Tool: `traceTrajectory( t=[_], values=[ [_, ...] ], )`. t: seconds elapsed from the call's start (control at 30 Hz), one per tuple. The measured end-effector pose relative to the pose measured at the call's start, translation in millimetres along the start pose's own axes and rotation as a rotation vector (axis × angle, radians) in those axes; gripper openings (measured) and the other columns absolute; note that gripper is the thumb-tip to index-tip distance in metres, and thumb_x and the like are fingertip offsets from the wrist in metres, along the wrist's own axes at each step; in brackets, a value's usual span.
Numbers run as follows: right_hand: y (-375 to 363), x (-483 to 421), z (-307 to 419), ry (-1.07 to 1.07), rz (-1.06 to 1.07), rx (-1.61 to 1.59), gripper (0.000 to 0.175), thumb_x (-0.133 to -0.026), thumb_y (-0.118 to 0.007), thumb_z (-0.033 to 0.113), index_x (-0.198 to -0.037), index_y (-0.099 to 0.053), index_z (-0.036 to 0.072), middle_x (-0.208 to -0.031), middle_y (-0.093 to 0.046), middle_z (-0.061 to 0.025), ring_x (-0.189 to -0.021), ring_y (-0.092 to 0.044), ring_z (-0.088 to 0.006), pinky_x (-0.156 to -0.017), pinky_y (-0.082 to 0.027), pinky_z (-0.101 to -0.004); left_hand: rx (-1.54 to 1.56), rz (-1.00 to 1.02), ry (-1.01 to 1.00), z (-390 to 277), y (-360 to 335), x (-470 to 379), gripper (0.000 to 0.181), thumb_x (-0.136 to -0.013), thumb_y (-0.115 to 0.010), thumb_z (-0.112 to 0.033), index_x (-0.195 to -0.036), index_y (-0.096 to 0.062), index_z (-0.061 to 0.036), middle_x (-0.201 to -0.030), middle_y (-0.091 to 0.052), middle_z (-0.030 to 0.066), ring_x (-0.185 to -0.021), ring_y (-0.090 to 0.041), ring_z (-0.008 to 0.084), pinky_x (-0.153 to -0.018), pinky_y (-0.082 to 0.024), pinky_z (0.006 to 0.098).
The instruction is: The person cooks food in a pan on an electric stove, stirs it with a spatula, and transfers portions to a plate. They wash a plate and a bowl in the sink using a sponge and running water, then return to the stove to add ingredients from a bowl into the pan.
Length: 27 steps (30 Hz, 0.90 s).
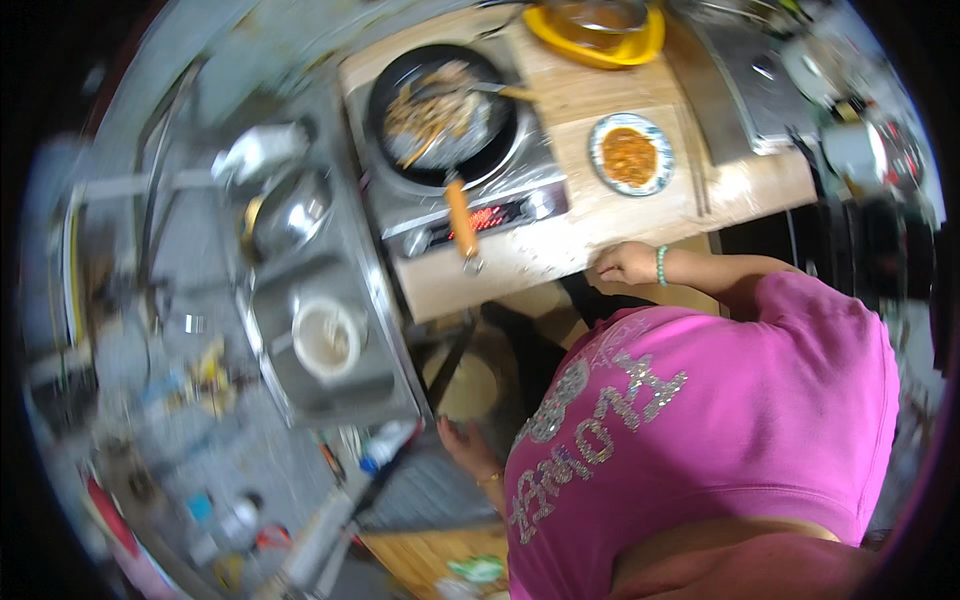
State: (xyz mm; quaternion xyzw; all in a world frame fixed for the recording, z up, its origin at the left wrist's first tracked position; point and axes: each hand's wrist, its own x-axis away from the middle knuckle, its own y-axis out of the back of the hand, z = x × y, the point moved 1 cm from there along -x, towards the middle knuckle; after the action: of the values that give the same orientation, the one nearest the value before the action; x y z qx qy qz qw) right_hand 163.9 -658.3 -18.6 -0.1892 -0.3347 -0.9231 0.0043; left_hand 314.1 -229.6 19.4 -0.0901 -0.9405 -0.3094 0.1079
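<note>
Beside the counter's front edge (517, 274) hangs my right hand (630, 262), a green bead bracelet on its wrist. Its fingers are partly curled; nothing shows in them. My left hand (469, 448) is low by the near corner of the steel sink (409, 375), empty, fingers loosely apart. Ahead, a black frying pan (382, 97) with a wooden handle (460, 217) sits on an induction cooker (405, 217) whose display glows red. Browned strips of food (427, 112) and a wooden-handled spatula (514, 91) lie in the pan. Right of it is a patterned plate (632, 120) of orange-red food (630, 157).
A white container (301, 352) stands in the sink; a metal bowl (296, 214) sits farther back. Behind the plate is a yellow basin (540, 37) with a metal bowl on it. Chopsticks (697, 165) lie near a steel unit (757, 82). Blurred clutter covers the left side.
</note>
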Motion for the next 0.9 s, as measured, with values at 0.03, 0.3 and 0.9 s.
traceTrajectory(
  t=[0.03, 0.3, 0.9],
  values=[
    [-0.3, -5.3, 3.9, 0.099, 0.0, 0.02, 0.022, -0.079, -0.057, 0.025, -0.088, -0.064, 0.007, -0.089, -0.062, -0.0124, -0.084, -0.058, -0.0294, -0.076, -0.045, -0.0376, -0.154, -0.06, -0.048, -1.6, 1.3, 16.2, 0.049, -0.075, -0.063, -0.011, -0.118, -0.045, 0.0013, -0.122, -0.045, 0.0214, -0.113, -0.043, 0.035, -0.092, -0.037, 0.0388],
    [4.7, -36.4, 74.9, 0.273, 0.273, 0.142, 0.02, -0.079, -0.059, 0.019, -0.088, -0.064, 0.001, -0.09, -0.061, -0.0162, -0.083, -0.058, -0.0302, -0.076, -0.046, -0.0342, -0.373, -0.605, 0.169, -29.9, 71.2, 166.5, 0.038, -0.08, -0.058, -0.021, -0.114, -0.051, -0.0035, -0.126, -0.042, 0.0215, -0.116, -0.04, 0.0356, -0.096, -0.033, 0.041],
    [-144.2, 34.1, 262.9, 0.592, 0.259, -0.52, 0.062, -0.082, -0.058, 0.035, -0.133, -0.033, 0.011, -0.125, -0.044, -0.0168, -0.114, -0.044, -0.0271, -0.094, -0.036, -0.0328, -0.036, 0.024, -0.426, -48.0, 37.1, 149.5, 0.044, -0.077, -0.063, -0.012, -0.114, -0.046, 0.003, -0.115, -0.048, 0.0182, -0.107, -0.045, 0.0295, -0.091, -0.036, 0.0381]
  ],
)
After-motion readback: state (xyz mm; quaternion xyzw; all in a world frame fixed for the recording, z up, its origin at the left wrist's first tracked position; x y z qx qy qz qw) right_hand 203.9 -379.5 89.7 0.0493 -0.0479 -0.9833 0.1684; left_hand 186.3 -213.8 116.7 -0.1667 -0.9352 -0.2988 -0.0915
